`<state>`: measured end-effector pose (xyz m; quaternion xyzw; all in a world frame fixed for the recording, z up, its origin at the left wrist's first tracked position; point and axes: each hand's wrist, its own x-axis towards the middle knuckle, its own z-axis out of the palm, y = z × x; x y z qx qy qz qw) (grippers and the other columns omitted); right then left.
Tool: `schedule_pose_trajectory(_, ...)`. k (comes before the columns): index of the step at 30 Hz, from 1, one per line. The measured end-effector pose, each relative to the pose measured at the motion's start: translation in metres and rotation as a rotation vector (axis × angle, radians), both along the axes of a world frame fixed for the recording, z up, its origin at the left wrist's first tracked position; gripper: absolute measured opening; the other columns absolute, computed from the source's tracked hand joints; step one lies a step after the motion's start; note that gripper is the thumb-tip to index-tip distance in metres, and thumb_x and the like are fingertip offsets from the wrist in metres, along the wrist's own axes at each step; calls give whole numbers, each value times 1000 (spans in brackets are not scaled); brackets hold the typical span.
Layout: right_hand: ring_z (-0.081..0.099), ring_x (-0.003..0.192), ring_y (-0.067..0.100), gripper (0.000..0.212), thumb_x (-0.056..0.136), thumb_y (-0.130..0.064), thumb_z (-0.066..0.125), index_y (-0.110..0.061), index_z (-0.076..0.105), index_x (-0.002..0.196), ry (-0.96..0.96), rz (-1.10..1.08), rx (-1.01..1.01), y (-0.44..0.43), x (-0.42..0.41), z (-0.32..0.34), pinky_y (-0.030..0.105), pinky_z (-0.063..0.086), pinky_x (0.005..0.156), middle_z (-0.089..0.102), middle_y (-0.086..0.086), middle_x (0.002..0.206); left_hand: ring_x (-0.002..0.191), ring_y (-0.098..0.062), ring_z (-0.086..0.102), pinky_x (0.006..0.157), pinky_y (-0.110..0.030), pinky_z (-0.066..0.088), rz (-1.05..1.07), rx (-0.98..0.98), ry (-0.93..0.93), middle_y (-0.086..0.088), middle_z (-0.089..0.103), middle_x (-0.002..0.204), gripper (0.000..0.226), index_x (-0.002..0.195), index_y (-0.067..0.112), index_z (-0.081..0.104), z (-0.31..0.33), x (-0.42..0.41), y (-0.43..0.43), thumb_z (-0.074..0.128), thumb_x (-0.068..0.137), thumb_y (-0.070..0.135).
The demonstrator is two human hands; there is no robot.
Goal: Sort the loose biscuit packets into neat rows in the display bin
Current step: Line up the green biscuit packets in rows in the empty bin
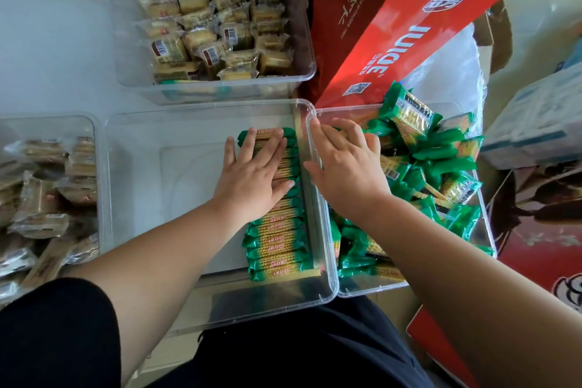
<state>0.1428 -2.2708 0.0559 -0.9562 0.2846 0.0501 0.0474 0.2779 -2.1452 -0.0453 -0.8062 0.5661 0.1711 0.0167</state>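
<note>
Left hand [252, 173]: flat, pressing row of green-and-yellow biscuit packets [277, 230] in clear plastic bin [201, 107].
Right hand [343, 167]: spread open atop loose green packets [441, 161], holding none.

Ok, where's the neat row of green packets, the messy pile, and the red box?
neat row of green packets [277, 239]: head view, on a packet in the row's uncovered lower half.
messy pile [441, 154]: head view, on a green packet mid-pile.
red box [387, 41]: head view, on its bright red panel.

I judge this a shop: snack-filled bin [126, 80] at twelve o'clock, second bin [102, 173] at nine, branded carton [389, 50] at one.
</note>
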Motion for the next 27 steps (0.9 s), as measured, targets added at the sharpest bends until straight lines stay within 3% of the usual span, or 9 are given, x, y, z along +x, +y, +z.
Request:
schedule_pose_trajectory(4,32,136,26,71,94,-40,59,-13,34,155,6,-4,18,2,0,2,48,30,100,55,-2,142,157,-34,-6,125,-61,0,74,-89,83,3,-3,173,77,164,23,9,4,-4,0,26,101,65)
schedule_pose_trajectory(8,35,136,28,69,97,-41,49,-11,30,156,24,-3,-10,4,-2,0,47,29,100,52,-1,145,151,-30,25,125,-49,21,728,-436,415,-14,29,162,65,157,13,30,1,-18,17,40,103,47)
schedule_pose_trajectory(11,36,135,30,65,99,-40,40,-6,34,154,38,40,-103,5,-3,-4,46,26,99,53,2,144,148,-31,31,122,-54,28,1046,-423,775,-13,30,159,63,161,15,21,-12,-25,26,45,107,36)
schedule_pose_trajectory(15,35,137,30,60,101,-35,43,-3,39,151,-9,39,-129,7,-3,-9,52,29,103,53,4,145,139,-24,41,117,-57,34,939,-353,855,-3,41,148,51,156,30,28,-13,-38,19,42,107,37)
schedule_pose_trajectory(22,32,135,29,61,100,-36,32,-2,39,151,-17,-4,-79,10,-1,-11,54,31,104,54,7,142,134,-23,42,115,-50,36,930,-307,798,-6,42,146,56,156,23,28,-10,-41,10,51,105,29)
schedule_pose_trajectory(27,30,135,29,60,102,-34,38,-2,36,152,21,25,-82,7,-3,-8,51,26,104,52,6,144,128,-22,52,109,-51,45,985,-338,954,0,41,140,50,148,31,36,5,-39,14,55,102,24)
